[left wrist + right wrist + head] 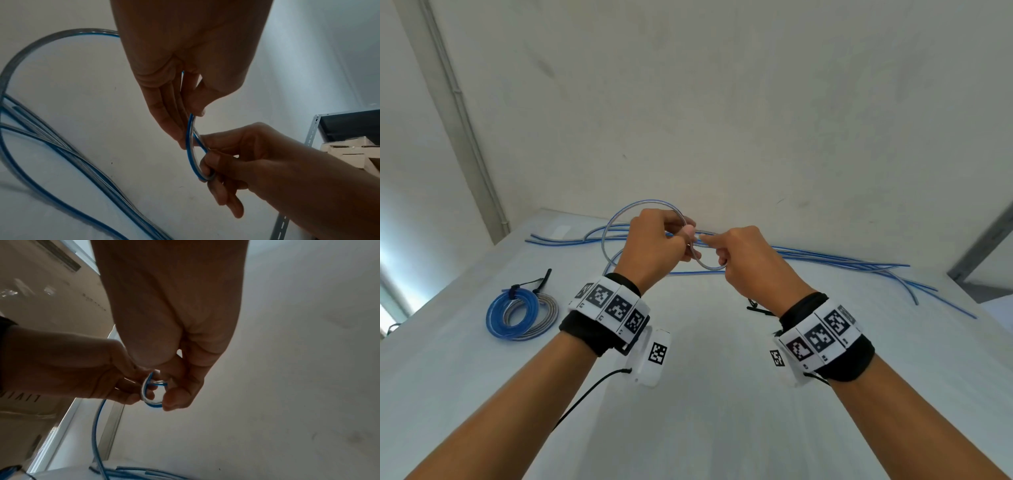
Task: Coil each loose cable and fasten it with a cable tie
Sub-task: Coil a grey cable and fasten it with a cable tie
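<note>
A clear cable with a blue stripe (608, 226) is raised above the white table (705, 428), bent into a big loop at the left and a small loop (709, 265) between my hands. My left hand (654, 245) pinches the cable where the loops cross; the left wrist view shows its fingers (164, 113) closed on the cable (190, 149). My right hand (743, 263) grips the small loop, fingers curled through it (152, 400). Several loose blue-striped cables (859, 265) lie along the table's far edge.
Two coiled, tied cables (522, 313), one blue and one grey, lie at the table's left. Black cable ties (756, 310) lie by my right wrist. A white wall rises behind the table. A metal shelf frame (983, 246) with cardboard boxes (349, 152) stands at the right.
</note>
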